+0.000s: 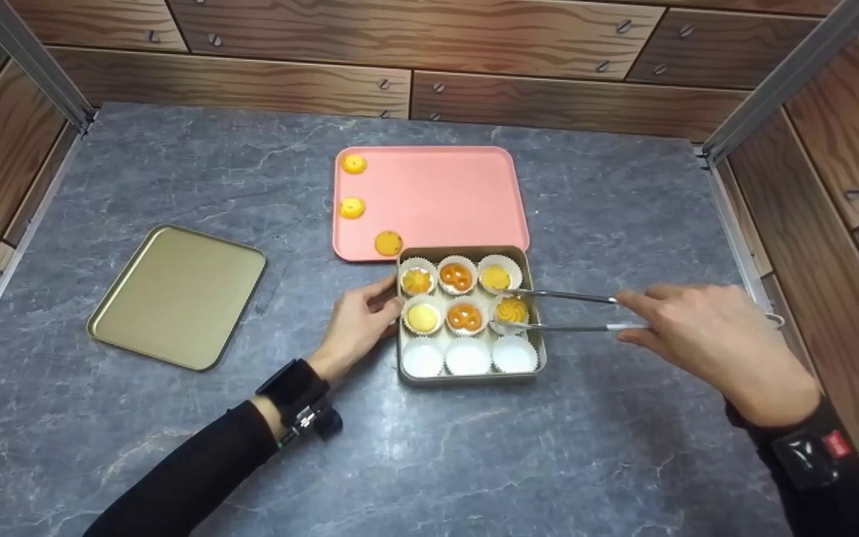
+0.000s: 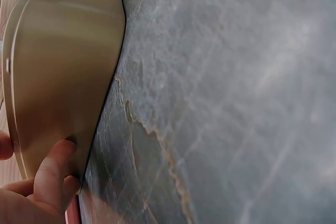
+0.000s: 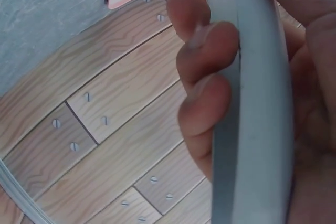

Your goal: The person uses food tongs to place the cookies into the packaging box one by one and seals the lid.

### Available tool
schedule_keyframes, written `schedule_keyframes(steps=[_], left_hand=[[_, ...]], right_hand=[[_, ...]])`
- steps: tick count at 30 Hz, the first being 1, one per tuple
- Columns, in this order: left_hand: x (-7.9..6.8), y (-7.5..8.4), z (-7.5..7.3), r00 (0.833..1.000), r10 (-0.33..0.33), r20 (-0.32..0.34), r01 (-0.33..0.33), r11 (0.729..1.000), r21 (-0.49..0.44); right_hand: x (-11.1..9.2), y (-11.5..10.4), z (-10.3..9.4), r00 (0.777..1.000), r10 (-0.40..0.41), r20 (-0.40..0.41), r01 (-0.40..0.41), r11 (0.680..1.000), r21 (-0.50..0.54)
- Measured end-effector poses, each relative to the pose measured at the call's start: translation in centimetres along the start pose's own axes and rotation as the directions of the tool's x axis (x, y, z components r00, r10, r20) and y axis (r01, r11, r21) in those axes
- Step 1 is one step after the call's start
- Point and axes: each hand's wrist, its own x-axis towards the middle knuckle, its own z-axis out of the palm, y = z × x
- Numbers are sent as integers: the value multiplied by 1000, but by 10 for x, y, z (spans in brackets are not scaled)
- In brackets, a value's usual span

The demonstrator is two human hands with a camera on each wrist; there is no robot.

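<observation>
A rectangular gold tin (image 1: pixel 467 379) holds white paper cups in rows. Cookies fill its back and middle rows, among them pretzel-shaped cookies (image 1: pixel 464 318), a pale round cookie (image 1: pixel 422 318) and a swirl cookie (image 1: pixel 511 310). Only white cup bottoms show in the front row (image 1: pixel 468 357). My left hand (image 1: pixel 359 321) rests against the tin's left side, with fingertips (image 2: pixel 56 163) on its outer wall. From the right, my right hand (image 1: pixel 713 343) grips metal tongs (image 1: pixel 571 327). Their two arms stand apart, reaching either side of the swirl cookie in the middle row's right cup.
Behind the tin lies a pink tray (image 1: pixel 444 194), its near edge against the tin in this view. Along its left side sit two yellow cookies (image 1: pixel 352 207) and a flat round cookie (image 1: pixel 388 243). A gold lid (image 1: pixel 183 294) lies at the left. Wood-patterned walls (image 1: pixel 288 82) surround the table.
</observation>
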Motion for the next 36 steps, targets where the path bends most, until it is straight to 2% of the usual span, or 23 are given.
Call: schedule_keyframes(steps=[9, 14, 19, 27, 31, 36], left_hand=[[0, -1, 1, 999, 48, -12, -48, 996, 71], [1, 0, 2, 999, 32, -4, -31, 998, 58], [1, 1, 2, 1000, 12, -2, -12, 999, 45], [1, 1, 0, 1000, 16, -3, -16, 999, 52], [0, 1, -1, 1000, 3, -2, -3, 999, 49], [0, 1, -1, 1000, 10, 0, -10, 1000, 27]], right_hand=[[6, -8, 3, 1000, 9, -11, -9, 1000, -25], [9, -10, 4, 1000, 11, -9, -11, 999, -30], [10, -10, 4, 999, 27, 27, -27, 999, -23], [9, -7, 2, 997, 38, 70, -37, 999, -5], [10, -4, 4, 999, 40, 32, -41, 999, 31], [21, 1, 15, 995, 43, -93, -33, 994, 108]])
